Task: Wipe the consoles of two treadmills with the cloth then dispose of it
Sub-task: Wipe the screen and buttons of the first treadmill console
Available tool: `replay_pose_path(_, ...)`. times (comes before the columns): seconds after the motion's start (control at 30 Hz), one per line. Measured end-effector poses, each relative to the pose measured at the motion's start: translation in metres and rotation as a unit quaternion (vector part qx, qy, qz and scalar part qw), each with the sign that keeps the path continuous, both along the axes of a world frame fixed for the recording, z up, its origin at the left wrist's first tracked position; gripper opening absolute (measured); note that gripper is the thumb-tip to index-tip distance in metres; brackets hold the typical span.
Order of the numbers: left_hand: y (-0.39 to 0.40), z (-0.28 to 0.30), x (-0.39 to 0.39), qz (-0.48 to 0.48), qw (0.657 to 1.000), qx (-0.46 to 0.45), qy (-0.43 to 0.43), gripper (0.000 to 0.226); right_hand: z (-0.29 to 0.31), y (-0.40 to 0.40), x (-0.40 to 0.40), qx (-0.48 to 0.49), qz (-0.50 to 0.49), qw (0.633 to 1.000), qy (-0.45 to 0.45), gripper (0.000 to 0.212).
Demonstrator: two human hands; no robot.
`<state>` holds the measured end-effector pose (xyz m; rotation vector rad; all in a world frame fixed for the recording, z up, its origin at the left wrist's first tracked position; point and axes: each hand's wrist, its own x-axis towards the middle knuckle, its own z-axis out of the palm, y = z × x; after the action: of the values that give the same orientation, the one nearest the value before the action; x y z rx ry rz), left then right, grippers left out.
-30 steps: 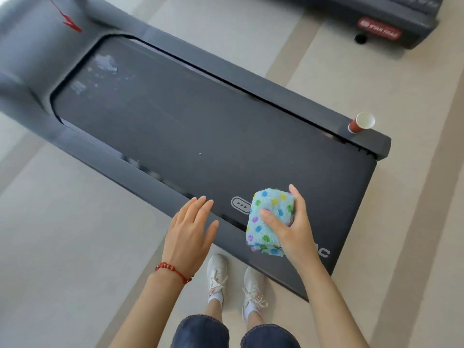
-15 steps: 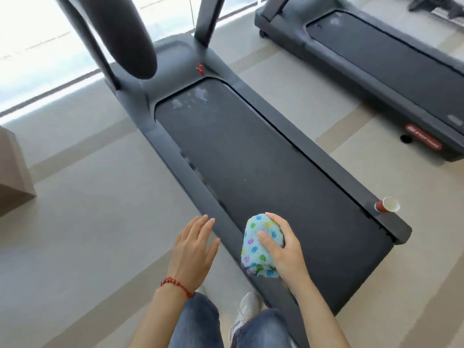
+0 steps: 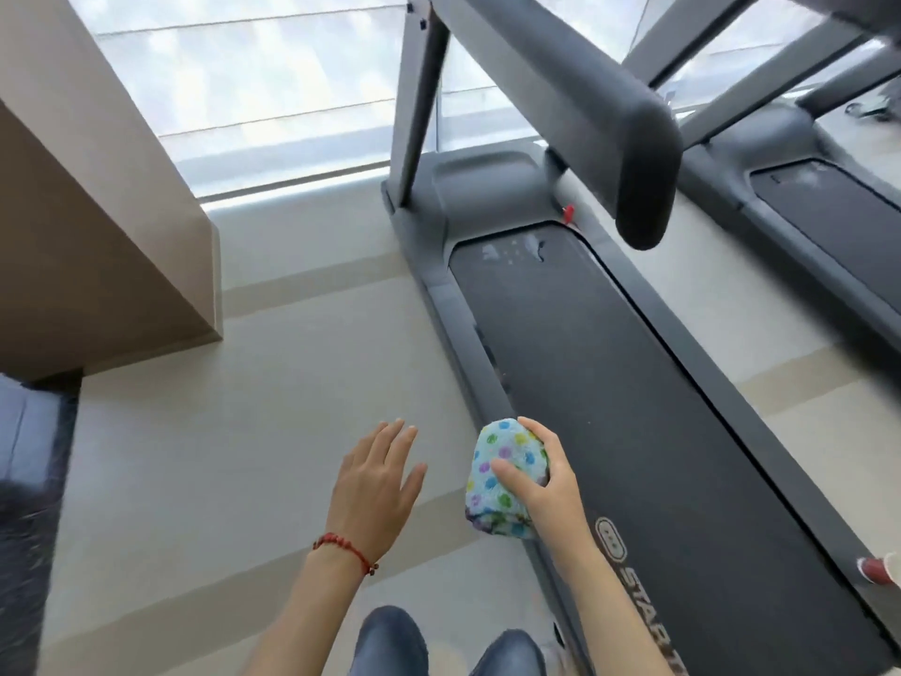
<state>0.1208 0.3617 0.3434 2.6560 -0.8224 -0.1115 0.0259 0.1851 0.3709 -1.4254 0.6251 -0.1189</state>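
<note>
My right hand [image 3: 548, 485] grips a folded light-blue cloth [image 3: 502, 480] with coloured dots, held over the left side rail of the near treadmill [image 3: 634, 383]. My left hand [image 3: 378, 485] hovers open over the floor, fingers apart, with a red bracelet on the wrist. The near treadmill's dark handrail [image 3: 604, 119] slants overhead at the top. Its console is out of view. A second treadmill [image 3: 829, 212] stands to the right.
A beige column [image 3: 97, 236] stands at the left against the bright window. A red paper cup [image 3: 880, 570] sits on the near treadmill's right rear corner. A dark object [image 3: 24, 480] fills the left edge. My jeans-clad knees show at the bottom.
The view has tilted up and turned left, from the treadmill's rear end towards its front and handrail. Both hands keep their pose, the right one still holding the cloth.
</note>
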Motion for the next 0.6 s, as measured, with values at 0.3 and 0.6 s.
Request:
replay_pose_path(0.3,0.094,0.019,0.091,0.059,0.997,0.004,-0.05,0.052,0.022,0.079,0.111,-0.038,0.055,0.997,-0.035,0.047)
replay_pose_path(0.6,0.088,0.044,0.199,0.093,0.989,0.026,-0.111,0.05,0.055,0.051,0.237,-0.072,0.08,0.991,-0.075,0.043)
